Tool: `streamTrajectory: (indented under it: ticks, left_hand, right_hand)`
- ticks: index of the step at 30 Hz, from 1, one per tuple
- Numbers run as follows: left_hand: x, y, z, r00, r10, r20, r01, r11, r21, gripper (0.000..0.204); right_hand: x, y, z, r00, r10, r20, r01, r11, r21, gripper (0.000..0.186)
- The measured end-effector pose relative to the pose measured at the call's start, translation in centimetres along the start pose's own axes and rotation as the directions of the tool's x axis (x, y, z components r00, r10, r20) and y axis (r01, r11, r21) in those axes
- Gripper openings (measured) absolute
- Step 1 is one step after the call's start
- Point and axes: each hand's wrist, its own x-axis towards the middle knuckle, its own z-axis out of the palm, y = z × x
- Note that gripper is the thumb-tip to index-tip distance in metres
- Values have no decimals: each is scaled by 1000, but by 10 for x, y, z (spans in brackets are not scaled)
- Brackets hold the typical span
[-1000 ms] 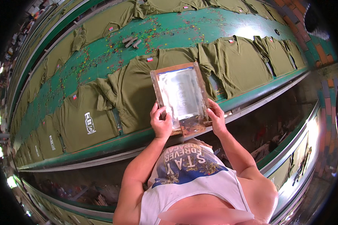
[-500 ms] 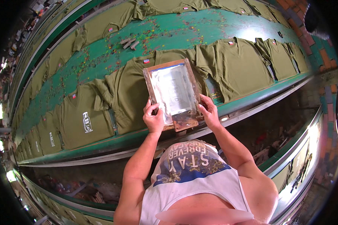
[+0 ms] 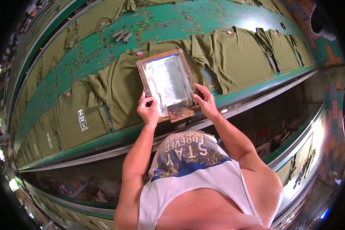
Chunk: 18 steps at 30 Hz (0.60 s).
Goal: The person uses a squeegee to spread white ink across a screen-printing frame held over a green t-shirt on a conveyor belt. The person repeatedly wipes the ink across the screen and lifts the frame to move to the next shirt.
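A wooden-framed printing screen [image 3: 168, 82], with a pale mesh and a bottle-shaped stencil, lies over the front of an olive V-neck T-shirt [image 3: 120, 84]. My left hand [image 3: 147, 110] grips its near left edge, thumb and fingers closed on the wood. At the near right edge, my right hand [image 3: 206, 100] is closed on the frame too. A stained brown wooden block, perhaps a squeegee [image 3: 181, 111], rests at the screen's near end between my hands. White smears cover the mesh along its left side. Whether the screen presses flat on the cloth, I cannot tell.
Left of the screen lies an olive shirt with a white bottle print [image 3: 82, 120]. Several plain shirts [image 3: 239, 57] line the right. The long green table [image 3: 153, 28] is speckled with paint and carries some small grey sticks [image 3: 121, 36]. A metal rail [image 3: 257, 96] runs along its near edge.
The whole view has shifted, so the table, screen and hands all appear higher and further left. Both hands keep their hold, and the screen's place over the shirt looks the same.
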Motion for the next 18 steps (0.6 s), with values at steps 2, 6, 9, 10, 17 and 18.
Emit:
streamTrajectory:
  ticks: [2,6,9,10,17,18]
  left_hand:
    - [1,1,-1,1000,8,1,-8,999,43,10]
    - [1,5,-1,999,-34,-1,34,995,94,9]
    - [0,9,-1,999,-39,0,39,996,79,9]
    - [0,9,-1,999,-47,1,47,996,71,9]
    - [0,12,-1,998,-60,8,60,996,72,10]
    - [1,12,-1,999,-51,4,51,996,79,10]
  right_hand:
    - [0,2,0,1000,3,-2,-2,1000,16,60]
    - [0,5,-1,1000,-16,-4,16,1000,17,57]
    - [2,9,-3,999,-43,0,43,998,-40,50]
    - [2,11,-2,999,-47,0,47,998,-45,47]
    - [0,18,-2,999,-40,-11,39,996,-84,43]
    - [2,17,-2,999,-38,-13,37,995,-90,44]
